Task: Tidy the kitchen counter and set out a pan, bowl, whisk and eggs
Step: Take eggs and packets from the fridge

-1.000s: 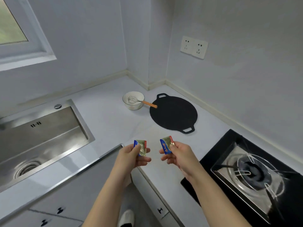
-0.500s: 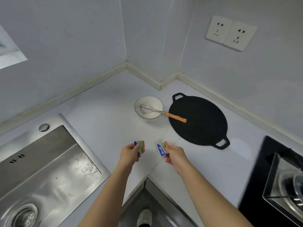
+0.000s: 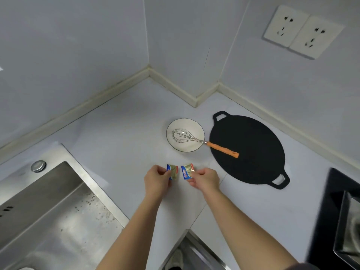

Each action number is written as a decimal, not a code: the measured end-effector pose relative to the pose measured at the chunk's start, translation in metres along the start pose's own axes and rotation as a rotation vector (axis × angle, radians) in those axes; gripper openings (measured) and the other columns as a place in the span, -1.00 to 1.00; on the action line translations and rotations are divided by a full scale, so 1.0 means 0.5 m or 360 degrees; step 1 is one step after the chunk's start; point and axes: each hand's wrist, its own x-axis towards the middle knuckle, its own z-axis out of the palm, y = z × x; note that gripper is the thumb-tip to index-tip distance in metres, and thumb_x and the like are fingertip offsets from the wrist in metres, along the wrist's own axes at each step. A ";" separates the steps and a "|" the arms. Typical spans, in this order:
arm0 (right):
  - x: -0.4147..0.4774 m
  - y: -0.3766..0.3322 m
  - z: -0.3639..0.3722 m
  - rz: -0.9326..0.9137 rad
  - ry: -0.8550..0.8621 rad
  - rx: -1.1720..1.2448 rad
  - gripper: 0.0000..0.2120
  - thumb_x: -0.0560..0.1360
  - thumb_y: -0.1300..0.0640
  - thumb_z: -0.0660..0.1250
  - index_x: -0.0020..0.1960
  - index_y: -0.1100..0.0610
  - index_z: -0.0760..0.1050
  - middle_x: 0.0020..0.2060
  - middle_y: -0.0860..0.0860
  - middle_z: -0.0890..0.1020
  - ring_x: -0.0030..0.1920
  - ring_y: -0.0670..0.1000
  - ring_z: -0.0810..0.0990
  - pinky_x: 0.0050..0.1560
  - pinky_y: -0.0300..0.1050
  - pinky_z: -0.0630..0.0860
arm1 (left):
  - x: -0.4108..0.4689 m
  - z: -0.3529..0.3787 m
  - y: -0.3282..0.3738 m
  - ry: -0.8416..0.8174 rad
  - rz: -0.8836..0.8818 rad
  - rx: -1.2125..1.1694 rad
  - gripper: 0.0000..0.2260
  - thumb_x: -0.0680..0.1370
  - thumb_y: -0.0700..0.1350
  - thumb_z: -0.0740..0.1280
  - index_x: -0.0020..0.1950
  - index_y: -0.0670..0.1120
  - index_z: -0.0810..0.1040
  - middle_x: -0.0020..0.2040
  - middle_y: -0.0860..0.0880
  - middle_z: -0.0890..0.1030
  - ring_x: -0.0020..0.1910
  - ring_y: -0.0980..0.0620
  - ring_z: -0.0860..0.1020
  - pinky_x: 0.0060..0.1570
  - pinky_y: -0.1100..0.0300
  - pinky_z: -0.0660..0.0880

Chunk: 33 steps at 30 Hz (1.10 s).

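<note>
Hands meet above the inner corner of the white counter [image 3: 120, 129]: the left hand [image 3: 157, 180] pinches a small packet [image 3: 172, 171], blue and red with a gold face, between thumb and curled fingers, and the right hand [image 3: 205, 180] pinches a second packet [image 3: 187, 171] of the same kind, the two just beside each other but apart. Beyond them stands a white bowl [image 3: 187, 148] with a wire whisk [image 3: 185, 135] lying in it, its orange handle reaching out over the flat black pan [image 3: 253, 158] that lies just right of the bowl. A steel sink [image 3: 48, 211] fills the lower left, a dark hob [image 3: 329, 221] the right edge, and wall sockets [image 3: 302, 31] sit high on the right wall
</note>
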 end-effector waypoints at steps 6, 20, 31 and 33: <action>0.007 -0.013 0.022 -0.0003 0.0016 -0.0242 -0.82 0.53 0.15 0.35 0.08 0.23 0.53 -0.28 0.10 0.65 -0.39 -0.06 0.63 -0.43 -0.27 0.56 | 0.022 0.012 0.002 0.0075 -0.0064 0.0041 -0.89 0.51 -0.19 0.34 -0.20 -0.19 0.49 -0.41 -0.10 0.59 -0.51 0.02 0.53 -0.55 0.33 0.36; -0.038 0.009 -0.067 -0.0027 -0.0091 -0.0072 -0.91 0.57 0.15 0.25 0.03 0.14 0.48 -0.22 0.09 0.62 -0.37 -0.01 0.60 -0.43 -0.24 0.50 | -0.020 0.010 -0.006 0.0150 0.0072 0.0086 -0.80 0.57 0.04 0.26 -0.12 -0.08 0.44 -0.21 -0.05 0.58 -0.26 -0.10 0.59 -0.23 0.08 0.53; -0.164 0.119 -0.368 -0.0381 0.0229 0.0293 -0.89 0.58 0.18 0.22 -0.06 0.12 0.51 -0.23 0.05 0.64 -0.30 -0.01 0.60 -0.33 -0.23 0.53 | -0.296 0.186 0.086 -0.0487 0.0642 0.0157 -0.84 0.59 -0.13 0.21 -0.18 -0.09 0.48 -0.26 -0.06 0.59 -0.32 0.01 0.54 -0.38 0.30 0.38; -0.202 0.163 -0.448 -0.0415 0.0353 0.0414 -0.89 0.58 0.20 0.22 -0.07 0.13 0.51 -0.25 0.05 0.64 -0.30 0.00 0.59 -0.32 -0.21 0.53 | -0.369 0.232 0.097 -0.0612 0.0737 0.0155 -0.84 0.59 -0.13 0.21 -0.17 -0.09 0.49 -0.27 -0.04 0.59 -0.32 0.01 0.54 -0.35 0.28 0.40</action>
